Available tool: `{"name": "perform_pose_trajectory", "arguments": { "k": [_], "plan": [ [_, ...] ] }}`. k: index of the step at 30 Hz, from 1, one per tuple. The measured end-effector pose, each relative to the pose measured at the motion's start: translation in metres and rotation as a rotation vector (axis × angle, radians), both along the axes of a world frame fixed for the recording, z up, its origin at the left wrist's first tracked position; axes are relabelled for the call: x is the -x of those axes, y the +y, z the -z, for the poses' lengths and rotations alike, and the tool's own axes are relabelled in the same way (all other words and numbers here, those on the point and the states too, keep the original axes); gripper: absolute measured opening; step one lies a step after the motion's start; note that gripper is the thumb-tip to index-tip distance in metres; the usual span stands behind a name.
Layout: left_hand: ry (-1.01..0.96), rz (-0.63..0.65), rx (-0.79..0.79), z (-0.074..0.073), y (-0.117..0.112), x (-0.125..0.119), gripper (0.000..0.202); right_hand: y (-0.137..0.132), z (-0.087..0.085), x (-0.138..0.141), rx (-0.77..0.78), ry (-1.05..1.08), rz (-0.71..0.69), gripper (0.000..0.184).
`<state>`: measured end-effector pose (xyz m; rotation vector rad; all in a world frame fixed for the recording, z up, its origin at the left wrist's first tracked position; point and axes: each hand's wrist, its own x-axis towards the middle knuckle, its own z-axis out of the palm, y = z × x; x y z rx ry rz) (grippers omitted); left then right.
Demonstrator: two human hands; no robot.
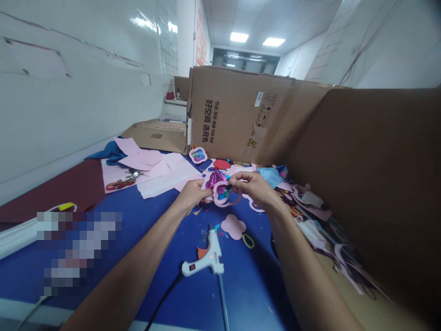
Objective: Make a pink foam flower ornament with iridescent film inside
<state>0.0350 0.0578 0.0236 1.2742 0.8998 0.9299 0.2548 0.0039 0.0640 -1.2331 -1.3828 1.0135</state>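
Cardboard cartons wall the blue tabletop from 12 to 3 o'clock. Below our hands, at 7 o'clock, lies a white hot glue gun, with a pink foam flower at 6. Our left hand and right hand both pinch a pink foam frame, held between them.

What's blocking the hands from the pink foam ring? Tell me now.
Nothing visible: the right hand pinches the pink foam ring, and the left hand sits right against its side.
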Motion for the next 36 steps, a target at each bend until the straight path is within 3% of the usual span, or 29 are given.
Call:
{"name": "perform_pose_trajectory", "arguments": {
  "k": [5,9,15,26,36],
  "plan": [
    [-0.010,0.049,-0.025,0.006,0.001,0.000,0.026,0.003,0.003,-0.001,-0.012,-0.032,0.017,0.040],
    [-0.094,0.053,0.052,0.010,0.004,0.000,0.031,0.007,0.007,-0.002,-0.014,-0.028,0.031,0.038],
    [-0.211,0.040,0.165,0.009,0.008,0.000,0.025,0.011,0.011,0.001,0.020,0.028,0.102,0.041],
    [-0.259,0.014,0.173,0.009,0.004,-0.004,0.031,0.016,0.017,0.005,0.017,0.102,0.203,0.041],
    [-0.327,-0.147,0.154,0.007,0.006,-0.004,0.026,0.014,0.016,0.007,0.031,0.031,0.153,0.040]
  ]
}}
